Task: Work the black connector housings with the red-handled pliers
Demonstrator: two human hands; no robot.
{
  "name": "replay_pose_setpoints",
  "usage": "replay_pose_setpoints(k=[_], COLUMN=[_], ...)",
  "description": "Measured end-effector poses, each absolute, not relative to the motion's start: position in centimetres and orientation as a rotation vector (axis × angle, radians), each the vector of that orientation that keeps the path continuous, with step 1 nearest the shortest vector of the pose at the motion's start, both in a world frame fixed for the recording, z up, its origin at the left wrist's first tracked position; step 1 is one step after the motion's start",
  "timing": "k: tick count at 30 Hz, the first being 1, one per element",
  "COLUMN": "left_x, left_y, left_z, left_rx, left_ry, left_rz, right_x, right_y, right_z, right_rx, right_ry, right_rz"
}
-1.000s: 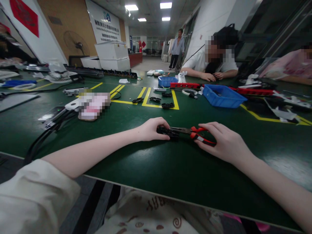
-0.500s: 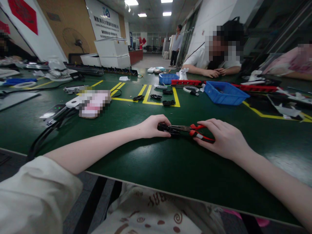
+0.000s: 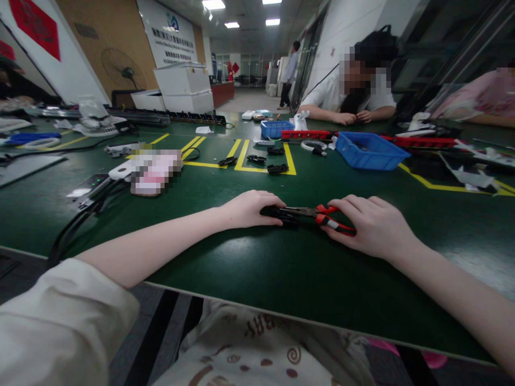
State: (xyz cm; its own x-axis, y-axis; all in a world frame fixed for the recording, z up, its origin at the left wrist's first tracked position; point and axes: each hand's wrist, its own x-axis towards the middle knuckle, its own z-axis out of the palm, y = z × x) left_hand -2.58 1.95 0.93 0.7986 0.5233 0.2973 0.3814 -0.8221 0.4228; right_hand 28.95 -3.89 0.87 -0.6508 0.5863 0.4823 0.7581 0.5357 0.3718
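Between the thumb and fingers of my left hand (image 3: 251, 209) is a small black plastic part (image 3: 287, 216), its left end covered by the hand. My right hand (image 3: 370, 225) grips red-and-black needle-nose pliers (image 3: 328, 217) by the handles. The metal jaws of the pliers point left and reach the top of the black part; what exactly they pinch is too dark to make out. Farther back on the green table (image 3: 225, 268), several similar black parts (image 3: 256, 159) lie in and beside a yellow tape outline.
Back right stands a blue bin (image 3: 368, 150), with a smaller blue bin (image 3: 277, 129) and red strips (image 3: 309, 135) behind it. Left of my hands are a pink phone (image 3: 156, 174), a white device and black cables (image 3: 84, 220). A person (image 3: 354, 102) sits across the table.
My hands, the black part and the pliers stay nearly in place, with the pliers shifted very slightly right. The view has tilted a little.
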Motion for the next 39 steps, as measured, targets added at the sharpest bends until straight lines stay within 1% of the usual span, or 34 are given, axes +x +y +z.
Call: replay_pose_setpoints(k=[8, 16, 22, 26, 30, 34, 39], left_x=[-3.1, -3.1, -3.1, -2.9, -2.5, -2.2, -2.0], left_y=[2.7, 2.7, 2.7, 2.5, 2.0, 1.6, 1.4], left_z=[0.7, 0.8, 1.0, 0.8, 0.5, 0.4, 1.0], left_rx=[2.773, 2.860, 2.786, 2.834, 2.850, 2.847, 2.867], left_ry=[0.566, 0.555, 0.600, 0.618, 0.746, 0.799, 0.760], left_rz=[0.557, 0.475, 0.394, 0.429, 0.487, 0.497, 0.386], right_x=[29.4, 29.5, 29.8, 30.0, 30.0, 30.0, 30.1], right_y=[-3.7, -3.8, -3.8, -3.7, -3.7, -3.7, -3.7], right_z=[0.9, 1.0, 1.0, 0.8, 0.8, 0.8, 0.7], right_rx=[-1.139, -1.128, -1.094, -1.120, -1.141, -1.140, -1.128], right_ry=[-2.472, -2.468, -2.473, -2.488, -2.492, -2.487, -2.487], right_rz=[-0.741, -0.798, -0.816, -0.727, -0.616, -0.584, -0.623])
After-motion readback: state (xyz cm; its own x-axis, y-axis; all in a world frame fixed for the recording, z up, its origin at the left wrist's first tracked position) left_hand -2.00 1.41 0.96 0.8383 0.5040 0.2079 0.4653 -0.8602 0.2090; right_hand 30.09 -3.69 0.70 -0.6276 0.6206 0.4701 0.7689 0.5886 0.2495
